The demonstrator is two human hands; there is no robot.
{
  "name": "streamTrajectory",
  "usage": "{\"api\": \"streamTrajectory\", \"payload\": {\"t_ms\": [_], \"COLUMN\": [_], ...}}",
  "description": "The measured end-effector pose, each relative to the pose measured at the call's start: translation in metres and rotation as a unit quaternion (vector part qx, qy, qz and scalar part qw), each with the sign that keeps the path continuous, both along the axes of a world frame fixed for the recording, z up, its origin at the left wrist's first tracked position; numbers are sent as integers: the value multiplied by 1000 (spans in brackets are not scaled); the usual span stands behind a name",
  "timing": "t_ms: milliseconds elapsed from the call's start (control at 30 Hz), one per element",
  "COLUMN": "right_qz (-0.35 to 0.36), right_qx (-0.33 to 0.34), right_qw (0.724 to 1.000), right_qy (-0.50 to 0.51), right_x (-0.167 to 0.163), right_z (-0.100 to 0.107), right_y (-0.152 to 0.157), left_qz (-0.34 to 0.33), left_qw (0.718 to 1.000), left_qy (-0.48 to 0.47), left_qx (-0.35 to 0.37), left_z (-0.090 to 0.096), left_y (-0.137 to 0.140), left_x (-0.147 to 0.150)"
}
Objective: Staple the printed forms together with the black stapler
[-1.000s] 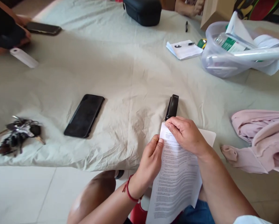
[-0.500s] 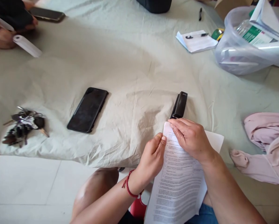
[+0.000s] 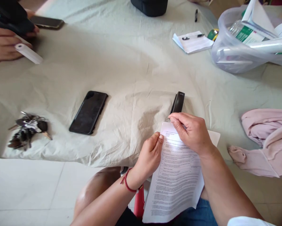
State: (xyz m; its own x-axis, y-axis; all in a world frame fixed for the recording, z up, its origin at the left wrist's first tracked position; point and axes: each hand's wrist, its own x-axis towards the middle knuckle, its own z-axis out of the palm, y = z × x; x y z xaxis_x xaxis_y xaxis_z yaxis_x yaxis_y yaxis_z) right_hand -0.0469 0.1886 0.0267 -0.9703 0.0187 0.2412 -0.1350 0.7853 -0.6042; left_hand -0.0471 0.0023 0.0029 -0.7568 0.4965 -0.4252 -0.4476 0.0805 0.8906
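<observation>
My left hand point(image 3: 151, 153), with a ring and a red cord bracelet, pinches the left edge of the printed sheets point(image 3: 176, 179). These papers hang over the table's edge toward my lap. My right hand point(image 3: 190, 128) is closed in a pinch just above their top edge; what its fingertips hold, if anything, is too small to make out. Directly beyond those fingers lies a black stapler point(image 3: 178, 102) on the cloth, its near end hidden behind the hand.
A phone point(image 3: 89, 112) and a key bunch point(image 3: 30, 129) lie to the left. Pink cloth point(image 3: 270, 141) sits at right, with a clear plastic tub point(image 3: 237, 59) and notepaper point(image 3: 195, 42) beyond. At far left, another person's hand point(image 3: 4, 44) is near a white roll point(image 3: 29, 53).
My right hand has come up off the papers' top left corner, which now shows uncovered. My left hand keeps its grip. The other person's hand has shifted toward the white roll.
</observation>
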Motion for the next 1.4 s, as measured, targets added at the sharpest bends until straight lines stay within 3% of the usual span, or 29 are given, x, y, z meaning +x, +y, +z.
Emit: {"api": "streamTrajectory", "payload": {"t_ms": [100,200,400,667,800,967,1100,1300,1400], "right_qz": [-84,-127,-101,-55,-37,-27,-20,-21,-8], "right_qx": [-28,-1,41,62,38,-42,-59,29,41], "right_qw": [993,987,994,996,998,995,994,999,999], "right_qy": [75,96,-17,-34,-41,-83,-90,-15,-4], "right_x": [-6,-10,-8,-3,1,7,7,2,-1], "right_z": [-4,-12,-22,-11,-8,-3,-2,-11,-17], "right_y": [7,17,28,24,21,20,20,17,15], "left_qz": [-7,-5,5,7,4,-15,-19,-18,-28], "left_qw": [1000,1000,999,997,996,997,998,998,998], "left_qy": [-20,-30,-46,-77,-83,-58,-33,4,0], "left_qx": [-2,-6,-24,-26,-32,-42,-49,-62,-64], "left_z": [2,2,2,17,18,14,9,6,7], "left_y": [0,2,4,0,1,3,6,7,6], "left_x": [-2,-4,-8,-13,-14,-12,-9,-8,-8]}}
